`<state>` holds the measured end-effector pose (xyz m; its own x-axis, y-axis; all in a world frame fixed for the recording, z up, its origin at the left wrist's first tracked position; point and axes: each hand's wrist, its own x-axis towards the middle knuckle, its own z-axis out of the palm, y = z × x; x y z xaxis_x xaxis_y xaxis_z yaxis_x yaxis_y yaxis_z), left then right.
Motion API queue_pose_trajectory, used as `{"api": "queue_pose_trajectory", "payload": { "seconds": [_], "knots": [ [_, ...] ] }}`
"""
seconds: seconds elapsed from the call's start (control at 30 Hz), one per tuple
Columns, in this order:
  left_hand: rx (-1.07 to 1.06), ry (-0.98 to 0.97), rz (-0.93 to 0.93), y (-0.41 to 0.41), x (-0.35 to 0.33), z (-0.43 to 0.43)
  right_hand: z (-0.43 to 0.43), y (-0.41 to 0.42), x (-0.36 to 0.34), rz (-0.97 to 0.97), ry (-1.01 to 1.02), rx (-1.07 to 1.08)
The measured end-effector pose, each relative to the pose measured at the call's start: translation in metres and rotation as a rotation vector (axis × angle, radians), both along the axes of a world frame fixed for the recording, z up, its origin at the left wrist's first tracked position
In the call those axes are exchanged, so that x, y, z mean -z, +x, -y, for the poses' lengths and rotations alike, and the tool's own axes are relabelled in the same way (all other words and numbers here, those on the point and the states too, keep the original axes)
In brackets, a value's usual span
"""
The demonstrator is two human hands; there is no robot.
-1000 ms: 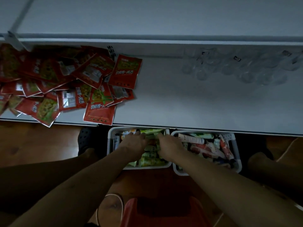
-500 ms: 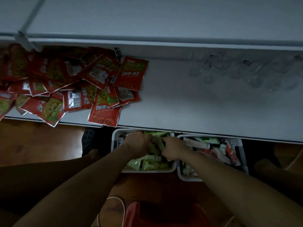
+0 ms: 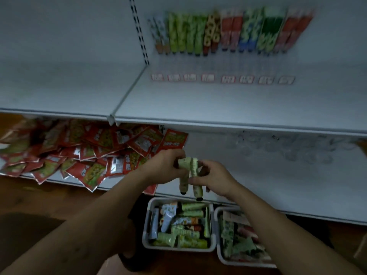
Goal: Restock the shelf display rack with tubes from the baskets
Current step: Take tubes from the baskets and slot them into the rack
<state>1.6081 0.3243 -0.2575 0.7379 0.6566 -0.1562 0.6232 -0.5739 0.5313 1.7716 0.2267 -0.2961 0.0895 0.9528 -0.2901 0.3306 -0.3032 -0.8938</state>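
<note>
Head view: L hand & R hand each pinch the green tubes, caps down, above a basket. Hold tight, lift slow to the rack's green row.

A single wide-angle camera, worn on the person's head, looks forward and steeply down along both forearms, which enter from 7 and 5 o'clock. It faces a white shelf unit square-on. The upper shelf crosses the frame at mid-height, its edge bowed by the lens. The display rack stands far off at 12 to 1 o'clock, blurred. Nearest the lens, just below centre, the left hand and right hand each hold one of a pair of tubes. The lower shelf spans 9 to 3 o'clock, with red packets at 9. Two baskets sit on the floor at 6 o'clock, seen almost from straight above.
</note>
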Motion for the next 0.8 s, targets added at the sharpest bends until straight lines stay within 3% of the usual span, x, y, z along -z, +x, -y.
{"api": "queue_pose_trajectory", "payload": {
  "seconds": [0.23,0.33,0.43,0.67,0.8],
  "knots": [
    [-0.044,0.197,0.241,0.010,-0.099,-0.011,-0.018,0.004,-0.094,0.036,0.266,0.056],
    [-0.028,0.220,0.304,0.021,-0.120,-0.014,-0.020,0.003,-0.119,0.250,0.262,-0.040],
    [0.024,0.225,0.371,0.031,-0.140,-0.018,-0.023,0.005,-0.146,0.374,0.367,0.020],
    [-0.158,0.343,0.549,0.050,-0.181,-0.058,-0.046,0.037,-0.200,0.029,0.380,0.064],
    [-0.261,0.295,0.594,0.058,-0.185,-0.086,-0.071,0.053,-0.217,0.054,0.413,0.148]
  ]
}}
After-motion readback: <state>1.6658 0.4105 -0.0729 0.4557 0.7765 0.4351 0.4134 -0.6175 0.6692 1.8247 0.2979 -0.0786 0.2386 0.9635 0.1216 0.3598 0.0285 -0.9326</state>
